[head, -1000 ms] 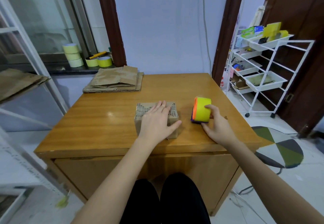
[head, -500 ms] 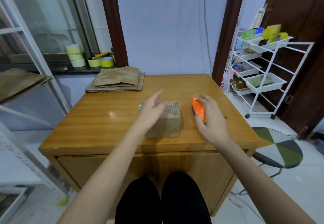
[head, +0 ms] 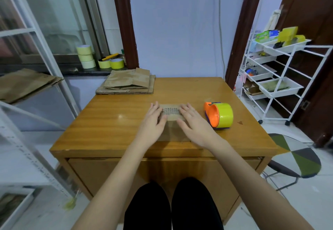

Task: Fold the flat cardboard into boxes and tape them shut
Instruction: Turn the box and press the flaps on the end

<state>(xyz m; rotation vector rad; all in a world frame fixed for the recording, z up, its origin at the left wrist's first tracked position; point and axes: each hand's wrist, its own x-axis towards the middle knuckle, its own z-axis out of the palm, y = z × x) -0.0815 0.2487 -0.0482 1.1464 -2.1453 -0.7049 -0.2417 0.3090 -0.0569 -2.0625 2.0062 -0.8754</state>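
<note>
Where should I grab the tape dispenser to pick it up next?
Probably with the right hand, from above: wrap the yellow roll of the tape dispenser. It lies on the table right of the box, curved face up, orange hub towards the hands.

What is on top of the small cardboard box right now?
Both hands lie flat on the box: left hand, right hand. A taped strip shows between them; the rest is covered.

My arms are bare from the elbows down, with no sleeves, watch or rings showing on my left hand (head: 152, 123) or right hand (head: 194, 125). On my legs I wear plain black trousers (head: 173, 206).
</note>
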